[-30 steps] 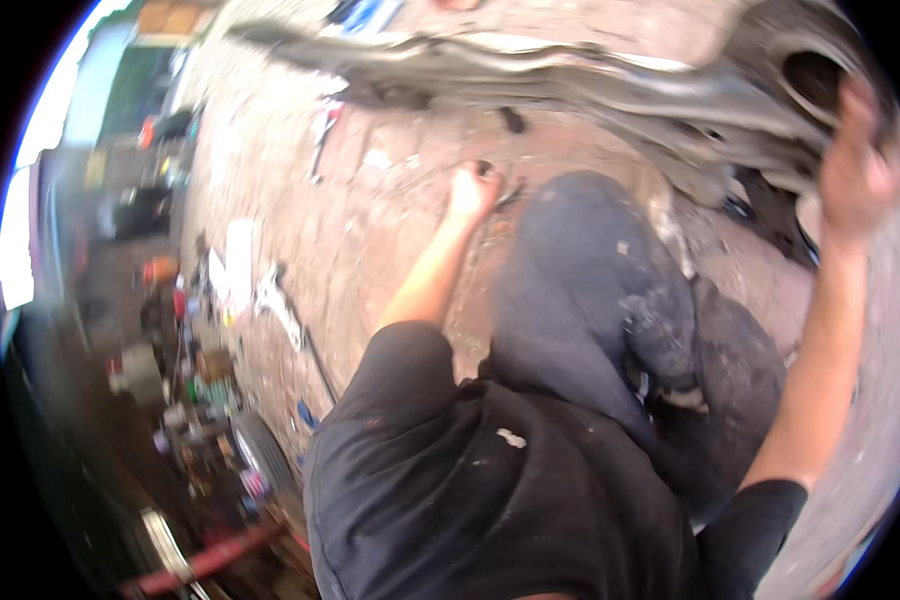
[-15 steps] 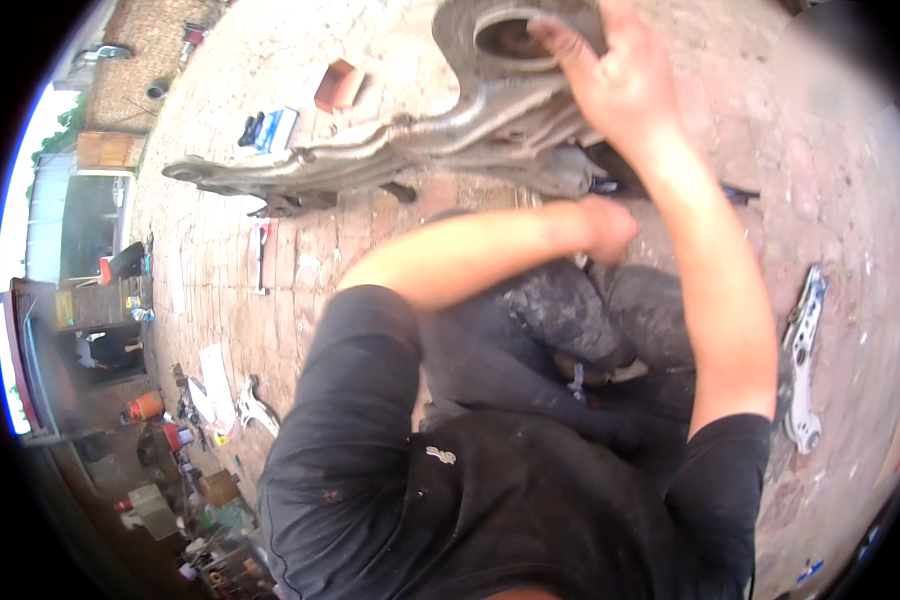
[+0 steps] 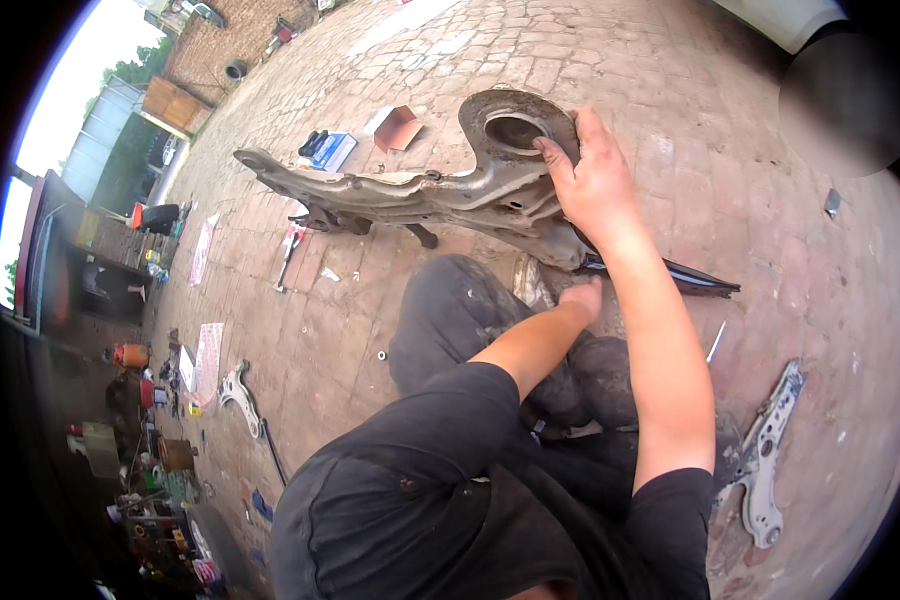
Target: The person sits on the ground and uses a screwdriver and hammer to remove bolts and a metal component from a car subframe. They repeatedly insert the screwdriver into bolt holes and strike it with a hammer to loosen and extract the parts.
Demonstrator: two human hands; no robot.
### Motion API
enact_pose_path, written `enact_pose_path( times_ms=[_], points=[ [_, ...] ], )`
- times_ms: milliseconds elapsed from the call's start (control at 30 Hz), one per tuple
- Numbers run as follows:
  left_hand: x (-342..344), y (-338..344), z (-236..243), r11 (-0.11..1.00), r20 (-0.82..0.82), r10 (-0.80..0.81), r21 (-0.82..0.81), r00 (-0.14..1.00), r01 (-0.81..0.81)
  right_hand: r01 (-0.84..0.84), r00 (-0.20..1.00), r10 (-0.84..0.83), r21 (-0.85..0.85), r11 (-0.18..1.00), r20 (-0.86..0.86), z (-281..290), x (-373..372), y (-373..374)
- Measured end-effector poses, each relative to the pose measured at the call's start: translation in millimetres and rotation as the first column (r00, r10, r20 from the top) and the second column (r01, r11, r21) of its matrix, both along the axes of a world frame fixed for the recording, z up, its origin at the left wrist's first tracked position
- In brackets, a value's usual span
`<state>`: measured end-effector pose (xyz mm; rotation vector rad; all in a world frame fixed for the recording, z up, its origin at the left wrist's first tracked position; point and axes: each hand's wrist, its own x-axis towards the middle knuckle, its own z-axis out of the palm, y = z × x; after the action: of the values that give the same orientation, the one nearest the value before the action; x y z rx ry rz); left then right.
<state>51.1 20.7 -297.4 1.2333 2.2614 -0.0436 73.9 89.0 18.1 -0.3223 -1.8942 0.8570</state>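
A large grey metal car subframe (image 3: 420,200) stands on edge on the brick paving in front of me, with a round opening near its upper right end. My right hand (image 3: 598,175) is closed around the rim beside that opening, thumb across the edge. Low down, near the subframe's bottom right corner, is my left hand (image 3: 582,296), its fingers curled and partly hidden; what they hold, if anything, I cannot make out. Just beyond it, a dark bar (image 3: 695,280) with a blue streak juts out to the right at ground level.
A pale control arm (image 3: 760,460) lies at my right, another control arm (image 3: 238,395) at the left. Past the subframe sit a blue box (image 3: 332,151) and an open carton (image 3: 396,130). A hammer (image 3: 288,258) lies left; a thin white rod (image 3: 716,341) lies right.
My view has shifted, so the subframe sits lower in the picture. My left hand has moved from above my knees to the subframe's lower edge. The right hand keeps hold of the rim.
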Motion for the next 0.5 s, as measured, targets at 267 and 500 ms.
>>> enact_pose_path(
  times_ms=[267, 500],
  points=[
    [12, -6, 30, 0.981, 0.015, 0.185, 0.052, 0.983, -0.185, 0.032, 0.999, -0.034, 0.062, 0.998, 0.030, 1, 3, 5],
    [25, -12, 85, 0.956, 0.024, -0.165, 0.248, 0.986, 0.154, 0.034, 0.999, -0.033, 0.090, 0.995, -0.010, -7, 2, 11]
  ],
)
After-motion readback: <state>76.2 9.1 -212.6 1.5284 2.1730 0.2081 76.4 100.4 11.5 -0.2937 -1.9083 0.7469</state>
